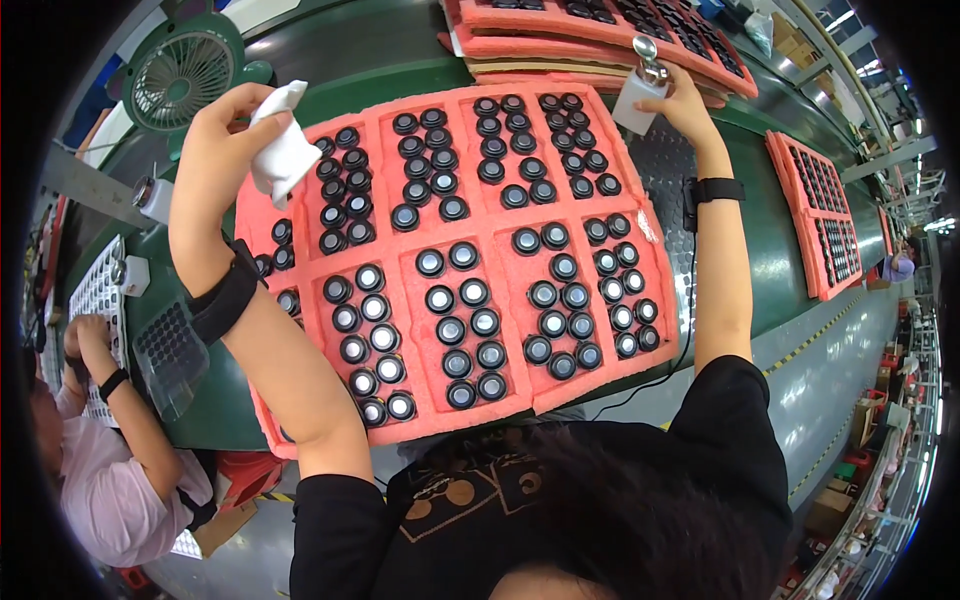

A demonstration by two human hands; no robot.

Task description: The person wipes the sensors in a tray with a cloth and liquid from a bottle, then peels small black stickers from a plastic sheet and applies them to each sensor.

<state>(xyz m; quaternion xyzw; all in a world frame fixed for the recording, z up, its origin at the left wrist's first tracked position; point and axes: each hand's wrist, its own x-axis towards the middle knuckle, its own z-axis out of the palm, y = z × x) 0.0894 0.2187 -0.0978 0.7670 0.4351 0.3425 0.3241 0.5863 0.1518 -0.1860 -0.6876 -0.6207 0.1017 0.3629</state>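
My left hand (pixel 215 150), raised over the far left corner of a pink foam tray (pixel 385 238), pinches a folded white cloth (pixel 284 158). Beyond the tray's far right corner, my right hand (pixel 690 110) has its fingers around a white dispenser bottle (pixel 633 104) with a shiny metal top. The bottle is slightly tilted. Many small round black parts with grey centres (pixel 462 256) sit in the tray's compartments. My left forearm covers some of the parts along the left side.
More pink trays are stacked (pixel 590 62) at the back. Another tray (pixel 812 210) lies far right. A green fan (pixel 182 78) and a second bottle (pixel 153 198) stand at left. There, a co-worker's hands (pixel 88 335) are over a white tray, beside a clear plastic tray (pixel 172 352).
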